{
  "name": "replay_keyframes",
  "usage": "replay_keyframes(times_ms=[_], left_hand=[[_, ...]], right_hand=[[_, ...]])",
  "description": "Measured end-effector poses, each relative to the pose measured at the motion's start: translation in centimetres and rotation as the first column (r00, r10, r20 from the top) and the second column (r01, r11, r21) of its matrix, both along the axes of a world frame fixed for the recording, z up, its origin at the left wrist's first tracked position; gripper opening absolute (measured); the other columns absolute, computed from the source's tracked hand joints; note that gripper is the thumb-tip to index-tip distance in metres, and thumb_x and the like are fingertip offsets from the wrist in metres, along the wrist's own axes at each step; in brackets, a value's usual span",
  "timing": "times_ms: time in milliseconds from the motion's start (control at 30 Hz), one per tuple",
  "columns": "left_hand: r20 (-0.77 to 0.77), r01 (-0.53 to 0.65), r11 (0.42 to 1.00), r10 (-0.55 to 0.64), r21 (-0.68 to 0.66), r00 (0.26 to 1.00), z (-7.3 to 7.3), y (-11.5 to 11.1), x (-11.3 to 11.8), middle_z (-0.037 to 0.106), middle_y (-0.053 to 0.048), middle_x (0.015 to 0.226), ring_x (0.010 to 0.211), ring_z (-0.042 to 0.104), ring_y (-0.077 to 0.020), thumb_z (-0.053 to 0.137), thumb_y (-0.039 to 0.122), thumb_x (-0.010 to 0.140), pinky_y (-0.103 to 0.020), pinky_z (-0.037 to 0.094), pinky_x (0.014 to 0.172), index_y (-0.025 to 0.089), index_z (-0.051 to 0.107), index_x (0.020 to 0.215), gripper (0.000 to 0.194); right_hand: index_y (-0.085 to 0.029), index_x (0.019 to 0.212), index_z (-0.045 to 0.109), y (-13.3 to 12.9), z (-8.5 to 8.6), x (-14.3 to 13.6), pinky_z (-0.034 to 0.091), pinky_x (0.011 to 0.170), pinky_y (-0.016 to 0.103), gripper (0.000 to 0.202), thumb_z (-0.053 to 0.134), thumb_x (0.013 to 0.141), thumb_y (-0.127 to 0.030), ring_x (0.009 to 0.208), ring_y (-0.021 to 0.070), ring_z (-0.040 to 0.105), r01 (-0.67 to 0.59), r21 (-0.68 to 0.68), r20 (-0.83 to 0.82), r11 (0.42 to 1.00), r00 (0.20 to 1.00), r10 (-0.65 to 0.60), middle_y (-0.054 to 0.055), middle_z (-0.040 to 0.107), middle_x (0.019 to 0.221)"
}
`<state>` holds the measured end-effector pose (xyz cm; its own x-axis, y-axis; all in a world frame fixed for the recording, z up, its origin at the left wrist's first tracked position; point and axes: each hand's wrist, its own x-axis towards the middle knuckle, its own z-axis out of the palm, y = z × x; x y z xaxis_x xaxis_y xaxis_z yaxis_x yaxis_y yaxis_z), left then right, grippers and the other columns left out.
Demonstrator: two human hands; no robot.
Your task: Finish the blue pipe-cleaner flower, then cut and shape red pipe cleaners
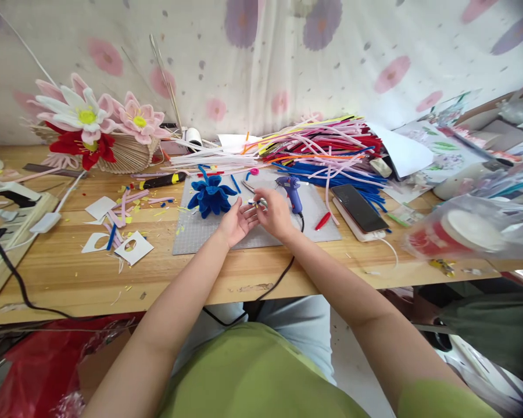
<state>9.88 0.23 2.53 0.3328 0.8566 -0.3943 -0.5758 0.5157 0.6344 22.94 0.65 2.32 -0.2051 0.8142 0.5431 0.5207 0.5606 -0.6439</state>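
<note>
My left hand (237,223) lies palm up over the grey cutting mat, its fingers stretched toward my right hand. My right hand (273,213) is closed on a slim metal tool (247,186) whose tip points away to the left; its exact kind is unclear. Tiny bits show between the hands, too small to name. Just left of my left hand stands a blue pipe-cleaner flower (211,196) with many pointed petals. A purple glue gun (291,191) rests on the cutting mat (200,241) beside my right hand.
Colourful pipe cleaners (326,145) are heaped behind the mat. Finished fuzzy flowers (87,119) stand at the left, near card scraps (135,248) and a yellow-black handled tool (163,180). To the right lie a phone (359,208), a red clip-like piece (323,220) and a bagged cup (466,232).
</note>
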Motion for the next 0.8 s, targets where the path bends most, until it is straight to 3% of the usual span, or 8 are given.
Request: replay_keyframes(times_ms=[100,233,300,367,433,533,667,800], left_hand=[[0.016,-0.016,0.999,0.016,0.029,1.0,-0.6,-0.2,-0.6,0.068,-0.008,0.075,0.082,0.068,-0.018,0.041,0.025,0.091,-0.036,0.052,0.087,0.013,0.059,0.08,0.024],[-0.066,-0.123,0.988,0.13,0.096,0.989,-1.2,-0.6,-1.1,0.069,-0.007,0.082,0.084,0.068,-0.0163,0.042,0.006,0.086,-0.039,0.05,0.092,0.012,0.058,0.083,0.018],[-0.111,-0.167,0.978,0.18,0.121,0.977,-1.3,-0.7,-1.3,0.069,-0.008,0.088,0.086,0.068,-0.0169,0.043,0.006,0.086,-0.041,0.049,0.093,0.012,0.057,0.087,0.016],[-0.155,-0.187,0.97,0.21,0.152,0.965,-1.3,-0.8,-1.3,0.068,-0.009,0.093,0.086,0.068,-0.0165,0.044,0.007,0.086,-0.042,0.049,0.093,0.012,0.057,0.089,0.015],[-0.185,-0.188,0.966,0.221,0.18,0.958,-1.3,-0.8,-1.2,0.068,-0.009,0.095,0.085,0.067,-0.0159,0.044,0.006,0.085,-0.043,0.049,0.093,0.011,0.057,0.088,0.014],[-0.206,-0.183,0.964,0.223,0.194,0.953,-1.4,-0.9,-1.0,0.068,-0.008,0.093,0.083,0.067,-0.0159,0.046,0.006,0.085,-0.045,0.048,0.093,0.012,0.057,0.085,0.012],[-0.177,-0.17,0.971,0.199,0.167,0.964,-1.4,-0.8,-1.1,0.068,-0.007,0.084,0.083,0.067,-0.0155,0.049,0.011,0.085,-0.042,0.049,0.093,0.012,0.058,0.081,0.009],[-0.156,-0.159,0.975,0.183,0.157,0.971,-1.5,-0.8,-1.4,0.068,-0.008,0.081,0.078,0.067,-0.0157,0.046,0.009,0.086,-0.044,0.049,0.092,0.01,0.058,0.082,0.013]], right_hand=[[-0.023,0.11,0.056,-0.4,-1.2,0.4,0.039,0.095,0.047,0.041,0.046,0.074,-0.008,0.101,0.0263,0.053,-0.115,0.015,0.154,0.993,0.982,0.111,0.008,0.064,0.095],[-0.023,0.11,0.057,-0.9,-0.9,1.5,0.042,0.096,0.042,0.046,0.048,0.068,-0.007,0.108,0.024,0.053,-0.182,0.006,0.142,0.983,0.974,0.179,0.006,0.065,0.107],[-0.022,0.102,0.061,-1.1,-0.3,2.9,0.046,0.087,0.038,0.039,0.047,0.067,-0.01,0.096,0.022,0.058,-0.094,-0.052,0.066,0.994,0.993,0.097,0.005,0.066,0.102],[-0.02,0.08,0.062,-1.1,0.1,4.8,0.047,0.074,0.034,0.024,0.044,0.067,-0.013,0.077,0.0193,0.06,0.091,-0.156,-0.007,0.984,0.996,-0.093,0.003,0.065,0.078],[-0.019,0.07,0.059,-0.8,0.0,6.8,0.046,0.069,0.032,0.019,0.04,0.069,-0.018,0.068,0.0179,0.057,0.345,-0.193,-0.078,0.919,0.928,-0.365,0.002,0.059,0.065],[-0.017,0.082,0.06,0.4,-0.7,8.8,0.046,0.074,0.032,0.023,0.042,0.073,-0.027,0.076,0.0181,0.058,0.567,-0.212,-0.121,0.796,0.793,-0.597,0.004,0.061,0.077],[-0.011,0.102,0.058,3.1,-1.7,8.7,0.043,0.087,0.035,0.048,0.063,0.065,-0.042,0.096,0.0231,0.057,0.569,-0.284,0.01,0.772,0.806,-0.591,0.013,0.063,0.101],[-0.013,0.093,0.062,5.1,-2.3,7.2,0.044,0.084,0.038,0.041,0.063,0.068,-0.045,0.093,0.0266,0.06,0.517,-0.423,0.134,0.745,0.848,-0.512,0.013,0.066,0.095]])
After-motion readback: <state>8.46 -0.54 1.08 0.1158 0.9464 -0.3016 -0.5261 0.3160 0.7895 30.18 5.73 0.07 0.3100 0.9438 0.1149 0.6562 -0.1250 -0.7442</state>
